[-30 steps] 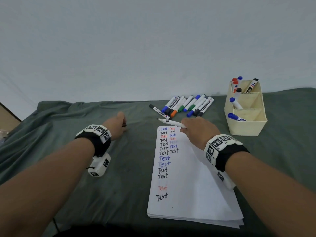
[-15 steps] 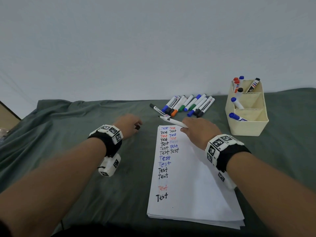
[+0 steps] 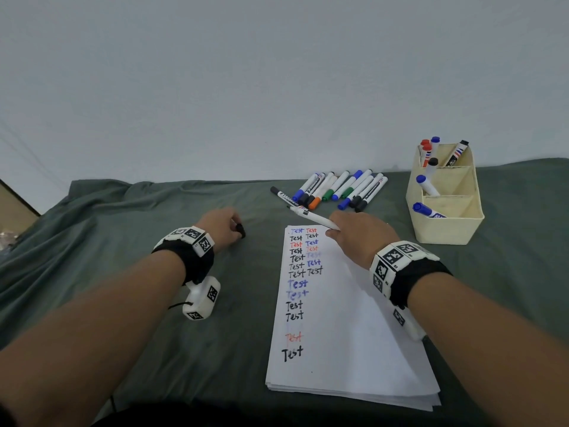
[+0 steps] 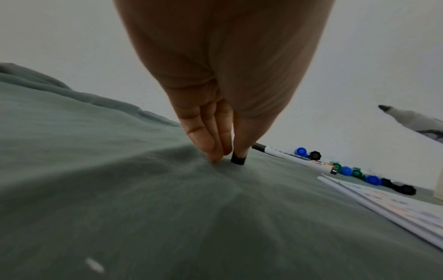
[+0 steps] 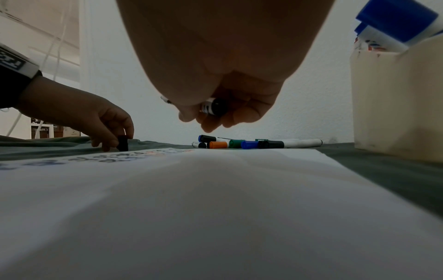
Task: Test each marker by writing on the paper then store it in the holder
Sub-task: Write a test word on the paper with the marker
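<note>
We hold the uncapped white-barrelled black marker [image 3: 314, 217] in our right hand [image 3: 358, 234], fingers curled round its rear end, tip pointing left and away just past the far edge of the white stack of paper [image 3: 354, 318]. Our left hand [image 3: 220, 224] pinches the small black cap [image 3: 240, 230] against the grey-green cloth covering the tabletop [image 3: 123, 241], left of the paper; in the left wrist view the cap stands on end under the thumb.

We judge this the step between uncapping and writing: the paper already bears rows of "Test", and the marker's tip is not on the sheet. Next, the right hand's grip likely needs shifting toward the tip, though how the fingers lie is hard to read in the dim right wrist view. Then we bring the tip down on a bare patch.

The cream three-compartment plastic holder [image 3: 446, 229] stands right of the paper, several markers already inside; a row of unsorted capped markers [image 3: 341, 191] lies beyond.
</note>
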